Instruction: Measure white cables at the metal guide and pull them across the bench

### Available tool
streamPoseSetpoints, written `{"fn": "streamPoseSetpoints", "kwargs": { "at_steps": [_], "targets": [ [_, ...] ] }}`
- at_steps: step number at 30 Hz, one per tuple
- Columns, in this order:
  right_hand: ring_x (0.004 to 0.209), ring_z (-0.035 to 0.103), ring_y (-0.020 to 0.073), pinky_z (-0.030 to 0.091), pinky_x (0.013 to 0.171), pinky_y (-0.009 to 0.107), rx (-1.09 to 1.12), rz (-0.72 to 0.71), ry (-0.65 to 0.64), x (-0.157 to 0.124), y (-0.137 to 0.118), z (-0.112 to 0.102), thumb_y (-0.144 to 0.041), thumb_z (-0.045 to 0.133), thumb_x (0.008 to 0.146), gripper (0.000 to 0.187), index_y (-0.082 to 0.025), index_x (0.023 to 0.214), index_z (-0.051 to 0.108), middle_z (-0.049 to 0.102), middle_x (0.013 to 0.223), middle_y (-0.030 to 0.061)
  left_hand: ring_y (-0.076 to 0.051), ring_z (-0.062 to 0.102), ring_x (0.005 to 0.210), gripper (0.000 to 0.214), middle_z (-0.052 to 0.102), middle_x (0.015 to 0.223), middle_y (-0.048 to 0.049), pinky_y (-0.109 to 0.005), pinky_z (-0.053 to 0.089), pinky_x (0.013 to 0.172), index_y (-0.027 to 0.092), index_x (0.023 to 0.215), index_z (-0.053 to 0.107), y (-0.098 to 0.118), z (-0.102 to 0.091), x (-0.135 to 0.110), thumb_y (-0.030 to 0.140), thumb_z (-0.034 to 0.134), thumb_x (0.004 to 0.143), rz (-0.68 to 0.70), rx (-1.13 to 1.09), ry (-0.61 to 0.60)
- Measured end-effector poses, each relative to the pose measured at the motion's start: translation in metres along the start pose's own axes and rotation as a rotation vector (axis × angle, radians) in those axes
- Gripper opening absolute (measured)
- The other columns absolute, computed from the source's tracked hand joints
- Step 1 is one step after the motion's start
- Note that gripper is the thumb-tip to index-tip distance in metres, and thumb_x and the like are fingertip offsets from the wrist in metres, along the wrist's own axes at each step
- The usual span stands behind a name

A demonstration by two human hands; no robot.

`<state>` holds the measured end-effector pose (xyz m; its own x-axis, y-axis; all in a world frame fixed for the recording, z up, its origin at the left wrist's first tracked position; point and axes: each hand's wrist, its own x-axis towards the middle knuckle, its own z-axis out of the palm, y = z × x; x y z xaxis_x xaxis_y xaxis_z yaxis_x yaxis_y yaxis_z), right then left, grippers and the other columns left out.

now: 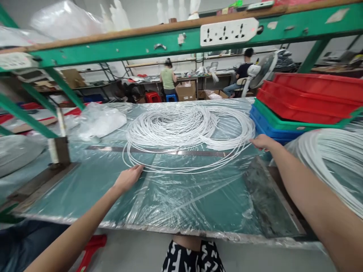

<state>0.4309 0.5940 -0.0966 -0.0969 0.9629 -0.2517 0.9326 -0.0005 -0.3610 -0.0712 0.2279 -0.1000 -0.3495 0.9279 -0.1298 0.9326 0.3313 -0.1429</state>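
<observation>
A big pile of coiled thin white wire [170, 130] lies on the plastic-covered table. Several loops of the wire [195, 170] spread out from it toward me. My left hand [129, 178] is closed on these loops at their near left side, fingertips pressed together. On the right, my right hand [264, 142] pinches the edge of the loops, held slightly off the table. Beneath the loops a long steel ruler [195, 152] runs crosswise, partly covered by the wire. Whether the strands are solid wire or tubing is too fine to tell.
Stacked red, green and blue trays [309, 102] stand at the right, beside another white coil [320, 151]. A metal plate [269, 196] lies under my right forearm. Clear plastic bags [99, 121] sit at the left. A green shelf beam [127, 45] crosses above; two people work beyond.
</observation>
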Motion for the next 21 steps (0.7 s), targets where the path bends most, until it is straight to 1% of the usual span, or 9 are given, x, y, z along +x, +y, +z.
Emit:
{"fn": "streamPoseSetpoints", "kwargs": {
  "at_steps": [2,5,7,9,12,16,21],
  "targets": [
    [0.047,0.057,0.0139,0.040,0.043,0.023,0.012,0.054,-0.032,-0.011,-0.009,-0.008,-0.041,0.051,0.095,0.043,-0.016,0.060,0.057,0.064,0.064,0.0089,-0.029,0.065,0.107,0.036,0.063,0.127,-0.0117,-0.033,0.047,0.080,0.022,0.123,0.054,0.002,0.003,0.009,0.030,0.030,0.097,0.026,-0.001,0.041],
    [0.048,0.055,0.0095,0.036,0.040,0.020,0.120,0.044,-0.011,-0.020,-0.019,-0.014,-0.039,0.050,0.097,0.038,-0.014,0.069,0.061,0.068,0.075,0.0079,-0.028,0.065,0.106,0.037,0.065,0.125,-0.0062,-0.030,0.047,0.077,0.024,0.122,0.053,-0.002,0.009,0.020,0.034,0.027,0.098,0.074,0.022,0.082],
    [0.048,0.055,0.0070,0.036,0.040,0.018,0.245,0.016,-0.002,-0.020,-0.022,-0.015,-0.036,0.049,0.098,0.032,-0.013,0.083,0.064,0.070,0.087,0.0069,-0.026,0.066,0.103,0.037,0.067,0.120,-0.0016,-0.028,0.046,0.075,0.027,0.120,0.054,-0.005,0.013,0.025,0.036,0.026,0.098,0.111,0.046,0.121],
    [0.048,0.056,0.0059,0.037,0.040,0.017,0.328,0.000,-0.007,-0.018,-0.023,-0.014,-0.034,0.048,0.099,0.027,-0.012,0.099,0.064,0.072,0.096,0.0064,-0.025,0.066,0.100,0.037,0.068,0.115,0.0016,-0.027,0.045,0.073,0.028,0.117,0.055,-0.007,0.017,0.028,0.038,0.026,0.097,0.117,0.062,0.151],
    [0.048,0.058,0.0061,0.039,0.041,0.017,0.325,0.008,-0.024,-0.015,-0.023,-0.014,-0.035,0.050,0.099,0.029,-0.013,0.113,0.063,0.072,0.100,0.0068,-0.024,0.067,0.097,0.036,0.069,0.111,0.0033,-0.026,0.043,0.070,0.028,0.112,0.057,-0.007,0.020,0.031,0.040,0.028,0.095,0.095,0.063,0.163],
    [0.049,0.059,0.0071,0.043,0.045,0.016,0.255,0.019,-0.036,-0.016,-0.023,-0.016,-0.037,0.055,0.097,0.034,-0.014,0.119,0.063,0.073,0.098,0.0075,-0.024,0.066,0.095,0.039,0.070,0.109,0.0018,-0.026,0.043,0.069,0.026,0.106,0.060,0.000,0.015,0.031,0.041,0.025,0.094,0.099,0.028,0.175],
    [0.058,0.066,0.0113,0.048,0.052,0.019,0.229,0.037,-0.023,-0.018,-0.023,-0.017,-0.037,0.057,0.095,0.032,-0.015,0.117,0.066,0.074,0.096,0.0063,-0.025,0.067,0.090,0.045,0.071,0.106,-0.0026,-0.025,0.042,0.063,0.022,0.104,0.063,0.008,0.004,0.025,0.043,0.025,0.094,0.132,-0.059,0.202]
  ]
}}
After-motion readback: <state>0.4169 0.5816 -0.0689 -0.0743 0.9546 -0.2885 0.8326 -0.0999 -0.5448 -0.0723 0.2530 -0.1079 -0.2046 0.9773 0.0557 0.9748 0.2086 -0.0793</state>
